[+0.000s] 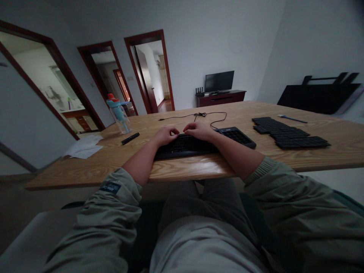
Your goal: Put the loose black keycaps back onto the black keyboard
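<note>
A black keyboard base (186,146) lies near the front edge of the wooden table (148,172). My left hand (167,135) rests over its back left part, fingers curled toward the thumb; anything between the fingertips is too small to make out. Over the middle of the back edge is my right hand (199,131), thumb and fingers drawn together, and whatever it may hold is hidden. The two hands are slightly apart. To the right, loose black keycaps (284,132) lie in rows, not touching the keyboard.
A coiled black cable (200,114) runs behind the keyboard. On the left are a black pen-like object (130,138), white papers (83,147) and a clear bottle (121,117) with a red lid. A thin blue brush (292,118) lies behind the keycaps.
</note>
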`<state>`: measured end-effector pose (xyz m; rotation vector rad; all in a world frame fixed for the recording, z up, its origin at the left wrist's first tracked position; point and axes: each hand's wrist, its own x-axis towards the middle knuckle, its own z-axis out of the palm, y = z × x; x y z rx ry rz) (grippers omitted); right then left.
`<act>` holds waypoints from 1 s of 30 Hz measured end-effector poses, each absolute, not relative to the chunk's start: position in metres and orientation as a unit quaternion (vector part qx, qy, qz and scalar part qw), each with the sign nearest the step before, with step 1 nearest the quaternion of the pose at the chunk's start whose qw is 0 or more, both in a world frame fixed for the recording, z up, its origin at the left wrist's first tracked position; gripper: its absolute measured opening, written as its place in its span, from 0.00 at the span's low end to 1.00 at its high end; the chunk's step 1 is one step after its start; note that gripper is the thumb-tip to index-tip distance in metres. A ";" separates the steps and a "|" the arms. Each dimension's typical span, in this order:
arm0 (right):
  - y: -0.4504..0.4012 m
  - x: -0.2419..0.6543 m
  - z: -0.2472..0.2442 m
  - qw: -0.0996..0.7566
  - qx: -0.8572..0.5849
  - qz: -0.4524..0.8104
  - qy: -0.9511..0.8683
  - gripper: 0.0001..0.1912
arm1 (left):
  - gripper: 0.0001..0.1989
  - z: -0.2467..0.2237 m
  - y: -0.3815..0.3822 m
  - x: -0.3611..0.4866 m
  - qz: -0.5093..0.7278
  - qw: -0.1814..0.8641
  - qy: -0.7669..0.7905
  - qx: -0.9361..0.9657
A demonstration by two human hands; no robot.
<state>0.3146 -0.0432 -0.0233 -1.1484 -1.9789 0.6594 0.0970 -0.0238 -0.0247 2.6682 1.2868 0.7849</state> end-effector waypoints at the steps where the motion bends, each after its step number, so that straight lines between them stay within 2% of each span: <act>1: -0.043 0.315 -0.023 0.371 -0.448 0.257 -0.772 0.06 | 0.08 -0.025 -0.024 0.097 0.250 0.040 0.420 0.871; 8: -0.044 0.315 -0.023 0.354 -0.442 0.238 -0.789 0.08 | 0.11 -0.019 -0.030 0.099 0.203 0.038 0.451 0.868; 18: -0.042 0.316 -0.024 0.352 -0.440 0.237 -0.792 0.09 | 0.12 -0.020 -0.030 0.100 0.200 0.041 0.444 0.872; 30: -0.044 0.314 -0.024 0.343 -0.444 0.217 -0.799 0.08 | 0.13 -0.015 -0.030 0.098 0.148 -0.050 0.455 0.876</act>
